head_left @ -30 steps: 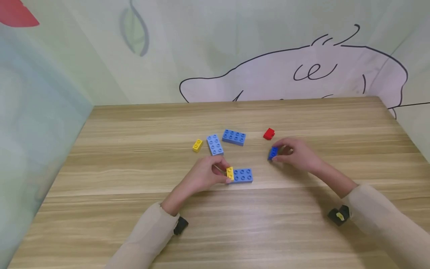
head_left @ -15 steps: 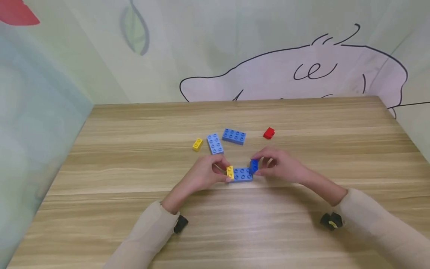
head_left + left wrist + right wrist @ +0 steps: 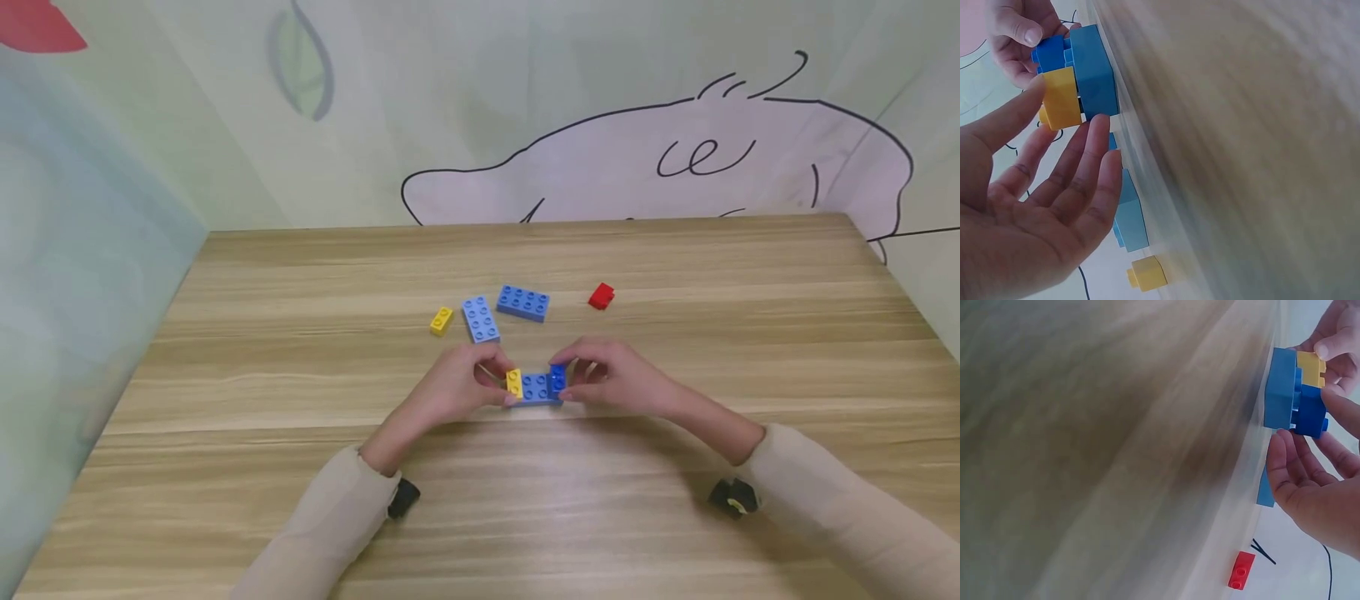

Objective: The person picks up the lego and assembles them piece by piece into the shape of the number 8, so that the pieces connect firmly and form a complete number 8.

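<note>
Blue oblong plastic brick point(image 3: 535, 388) was prob steadied, ends pinched via yellow plastic bar point(image 3: 513, 384) (left hand point(image 3: 456, 388)), navy plastic bar point(image 3: 558, 381) (right hand point(image 3: 624, 380)).

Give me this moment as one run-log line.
Left hand: pinches yellow brick; right hand: pinches dark blue brick; under both bricks: larger blue brick; farther off: red brick

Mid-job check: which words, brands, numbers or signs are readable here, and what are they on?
No text can be read.
Yellow brick in the left hand, dark blue brick in the right hand: any lettering on them is too small to read.
Wall drawing: an "e"-like loop, seemingly part of the picture.
Right black wrist piece: any lettering is too small to make out.
</note>
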`<state>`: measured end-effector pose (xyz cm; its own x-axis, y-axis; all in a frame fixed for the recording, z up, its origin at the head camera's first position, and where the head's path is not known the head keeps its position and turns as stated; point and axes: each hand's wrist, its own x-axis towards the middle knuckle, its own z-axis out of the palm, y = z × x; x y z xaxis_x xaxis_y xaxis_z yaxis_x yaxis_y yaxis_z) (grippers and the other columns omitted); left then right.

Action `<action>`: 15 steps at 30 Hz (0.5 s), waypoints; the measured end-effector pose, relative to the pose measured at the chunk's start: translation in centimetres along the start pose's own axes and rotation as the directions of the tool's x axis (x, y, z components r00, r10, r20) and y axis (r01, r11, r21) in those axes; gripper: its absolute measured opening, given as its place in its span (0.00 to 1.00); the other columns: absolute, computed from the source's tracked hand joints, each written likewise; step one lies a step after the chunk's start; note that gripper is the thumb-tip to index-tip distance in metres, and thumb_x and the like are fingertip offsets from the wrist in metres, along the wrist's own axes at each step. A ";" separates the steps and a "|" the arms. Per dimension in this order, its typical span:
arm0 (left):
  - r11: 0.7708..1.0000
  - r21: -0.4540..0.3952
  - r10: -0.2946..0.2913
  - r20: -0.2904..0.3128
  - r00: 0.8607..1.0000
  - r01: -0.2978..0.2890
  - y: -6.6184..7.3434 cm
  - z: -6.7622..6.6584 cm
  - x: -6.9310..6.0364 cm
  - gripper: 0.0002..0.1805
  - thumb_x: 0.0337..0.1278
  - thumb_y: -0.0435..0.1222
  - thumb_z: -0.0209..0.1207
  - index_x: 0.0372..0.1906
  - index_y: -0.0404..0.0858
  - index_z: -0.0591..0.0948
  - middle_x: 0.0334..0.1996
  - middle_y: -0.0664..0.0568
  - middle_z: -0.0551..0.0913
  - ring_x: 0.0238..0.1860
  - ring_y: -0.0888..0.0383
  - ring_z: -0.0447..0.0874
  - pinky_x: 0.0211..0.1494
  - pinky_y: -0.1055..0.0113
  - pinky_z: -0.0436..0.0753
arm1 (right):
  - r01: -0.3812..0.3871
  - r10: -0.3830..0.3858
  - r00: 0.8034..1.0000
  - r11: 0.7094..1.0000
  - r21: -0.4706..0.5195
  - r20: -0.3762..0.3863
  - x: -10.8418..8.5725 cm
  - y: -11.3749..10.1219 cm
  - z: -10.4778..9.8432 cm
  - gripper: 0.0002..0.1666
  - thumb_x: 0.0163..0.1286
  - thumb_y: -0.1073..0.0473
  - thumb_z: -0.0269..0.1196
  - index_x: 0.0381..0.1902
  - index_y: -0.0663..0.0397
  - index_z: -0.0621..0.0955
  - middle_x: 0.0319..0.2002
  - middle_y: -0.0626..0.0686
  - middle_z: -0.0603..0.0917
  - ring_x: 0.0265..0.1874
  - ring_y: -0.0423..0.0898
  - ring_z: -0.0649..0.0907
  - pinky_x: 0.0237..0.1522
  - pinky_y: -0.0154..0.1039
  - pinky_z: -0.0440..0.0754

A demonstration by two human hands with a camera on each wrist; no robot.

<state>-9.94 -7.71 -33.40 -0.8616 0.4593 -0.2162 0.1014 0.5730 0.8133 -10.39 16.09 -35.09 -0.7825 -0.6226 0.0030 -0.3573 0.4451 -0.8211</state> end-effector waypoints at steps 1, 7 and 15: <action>1.000 0.001 0.000 0.001 1.000 0.000 0.0 0.0 0.0 0.15 0.41 0.29 0.68 0.37 0.37 0.78 0.36 0.50 0.81 0.33 0.58 0.80 0.37 0.69 0.80 | -0.003 0.003 1.000 1.000 0.002 0.002 0.0 0.0 0.0 0.22 0.55 0.64 0.67 0.48 0.64 0.78 0.39 0.51 0.80 0.34 0.45 0.78 0.37 0.37 0.80; 1.000 0.010 -0.007 0.002 1.000 0.007 0.1 0.0 0.0 0.15 0.41 0.29 0.68 0.37 0.38 0.79 0.36 0.50 0.81 0.33 0.58 0.80 0.38 0.69 0.80 | -0.042 0.042 0.999 0.999 -0.004 0.015 0.0 -0.2 0.1 0.22 0.56 0.64 0.67 0.49 0.63 0.77 0.40 0.50 0.80 0.35 0.44 0.78 0.39 0.37 0.79; 1.000 0.009 -0.014 -0.002 1.000 0.014 0.1 0.0 0.0 0.15 0.41 0.29 0.68 0.38 0.38 0.79 0.37 0.50 0.81 0.33 0.58 0.80 0.38 0.69 0.79 | -0.034 0.034 0.999 0.999 0.002 0.019 -0.1 -0.1 0.0 0.21 0.57 0.64 0.66 0.49 0.64 0.78 0.41 0.52 0.80 0.35 0.45 0.78 0.39 0.37 0.79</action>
<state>-9.96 -7.63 -33.29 -0.8639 0.4499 -0.2265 0.0938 0.5856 0.8052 -10.31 16.09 -35.04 -0.7842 -0.6195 -0.0354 -0.3296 0.4642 -0.8221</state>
